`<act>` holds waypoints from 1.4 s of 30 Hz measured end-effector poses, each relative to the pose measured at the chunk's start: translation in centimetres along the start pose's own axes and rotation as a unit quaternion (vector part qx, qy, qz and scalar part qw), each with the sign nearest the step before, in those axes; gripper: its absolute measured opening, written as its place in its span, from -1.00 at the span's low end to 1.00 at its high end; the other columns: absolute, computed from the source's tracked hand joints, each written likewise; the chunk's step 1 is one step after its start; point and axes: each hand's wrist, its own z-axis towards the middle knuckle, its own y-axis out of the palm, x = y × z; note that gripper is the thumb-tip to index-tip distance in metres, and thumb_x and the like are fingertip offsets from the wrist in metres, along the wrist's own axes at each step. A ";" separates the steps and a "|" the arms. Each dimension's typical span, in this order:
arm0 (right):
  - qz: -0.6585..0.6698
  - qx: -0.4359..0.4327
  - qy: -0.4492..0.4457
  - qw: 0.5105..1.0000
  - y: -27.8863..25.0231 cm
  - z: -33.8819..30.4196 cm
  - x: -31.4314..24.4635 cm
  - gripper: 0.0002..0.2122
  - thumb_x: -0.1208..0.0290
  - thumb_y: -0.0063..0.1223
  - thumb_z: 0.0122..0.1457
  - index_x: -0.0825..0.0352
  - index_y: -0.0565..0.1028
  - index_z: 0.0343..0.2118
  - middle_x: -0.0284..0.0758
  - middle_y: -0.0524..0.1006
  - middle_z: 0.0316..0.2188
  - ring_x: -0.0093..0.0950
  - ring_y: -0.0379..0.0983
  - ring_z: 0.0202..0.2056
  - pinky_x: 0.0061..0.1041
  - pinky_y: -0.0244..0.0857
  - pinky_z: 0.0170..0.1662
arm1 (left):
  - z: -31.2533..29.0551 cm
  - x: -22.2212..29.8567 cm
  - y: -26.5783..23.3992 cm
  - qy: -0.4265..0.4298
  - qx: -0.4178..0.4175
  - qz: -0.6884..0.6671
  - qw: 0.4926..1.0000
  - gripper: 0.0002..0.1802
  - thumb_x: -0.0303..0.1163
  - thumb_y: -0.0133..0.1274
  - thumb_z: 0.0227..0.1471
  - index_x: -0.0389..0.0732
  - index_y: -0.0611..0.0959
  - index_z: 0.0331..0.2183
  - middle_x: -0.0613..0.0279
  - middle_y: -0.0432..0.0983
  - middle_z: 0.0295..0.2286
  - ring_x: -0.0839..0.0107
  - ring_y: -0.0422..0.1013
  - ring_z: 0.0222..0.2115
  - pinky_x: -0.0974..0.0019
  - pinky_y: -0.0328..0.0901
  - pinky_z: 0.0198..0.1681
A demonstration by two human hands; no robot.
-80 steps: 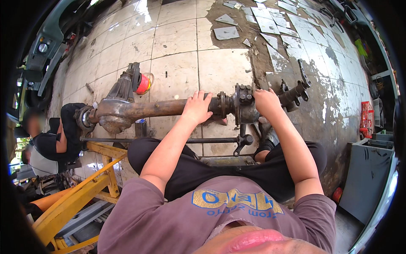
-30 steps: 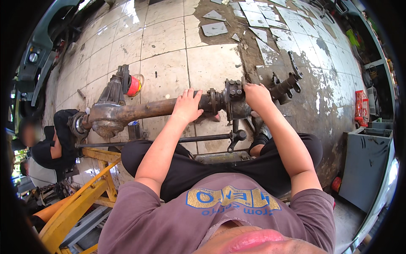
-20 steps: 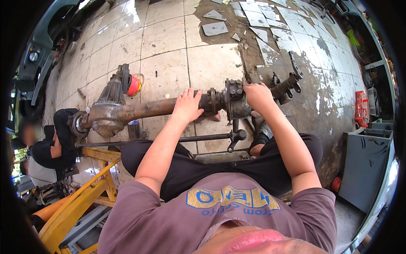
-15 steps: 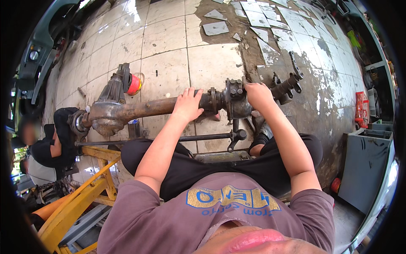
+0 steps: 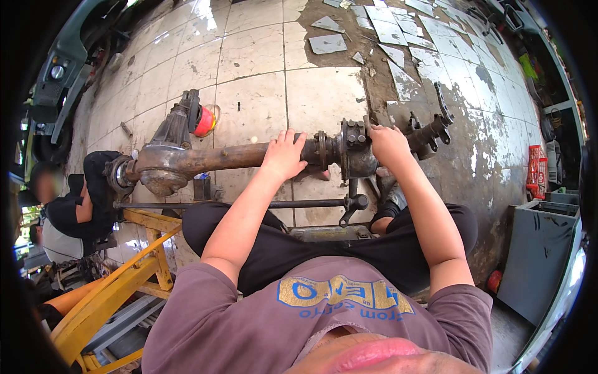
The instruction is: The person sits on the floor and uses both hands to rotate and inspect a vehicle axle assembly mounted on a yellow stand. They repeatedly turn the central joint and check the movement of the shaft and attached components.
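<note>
The axle (image 5: 249, 155) spans 9 to 2 o'clock. The left hand (image 5: 284, 156) lies spread over its tube (image 5: 218, 158); the right hand (image 5: 390, 147) curls against the bolted housing (image 5: 361, 164), grip unclear. Uneven pressure could roll the axle, pinching a hand.

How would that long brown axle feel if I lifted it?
The axle would probably feel heavy: it looks like thick metal. It likely wouldn't bend, because its tube looks wide. The bulky housing sits toward its left end, so that end might dip first.
</note>
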 end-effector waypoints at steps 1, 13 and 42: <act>-0.017 -0.036 -0.006 0.999 -0.6 0.2 -0.3 -0.74 0.49 -0.04 0.24 0.30 0.70 -0.16 -0.24 0.68 0.03 -0.26 0.56 0.17 0.03 0.30 0.34 | -0.1 0.0 -0.1 -0.003 -0.004 -0.003 1.000 0.02 -0.03 0.34 0.12 -0.09 0.24 0.45 -0.16 0.20 0.33 -0.08 0.13 0.40 -0.12 0.24 0.36; 0.007 -0.071 -0.004 0.997 -2.2 0.0 -1.0 -0.75 0.35 0.04 0.23 0.30 0.72 -0.21 -0.15 0.70 -0.05 -0.18 0.61 0.08 0.01 0.33 0.31 | -0.1 -0.1 0.0 -0.010 -0.002 0.000 1.000 0.01 -0.03 0.34 0.13 -0.06 0.25 0.45 -0.12 0.21 0.33 -0.05 0.14 0.39 -0.11 0.24 0.36; 0.143 0.001 -0.055 0.988 -2.2 -0.4 1.4 -0.89 0.62 0.11 0.02 0.35 0.57 -0.36 -0.19 0.63 -0.24 -0.06 0.60 -0.06 -0.07 0.46 0.02 | -0.2 0.1 -0.7 0.000 -0.012 0.004 1.000 0.01 -0.04 0.35 0.13 -0.07 0.24 0.45 -0.14 0.21 0.32 -0.08 0.13 0.40 -0.14 0.25 0.36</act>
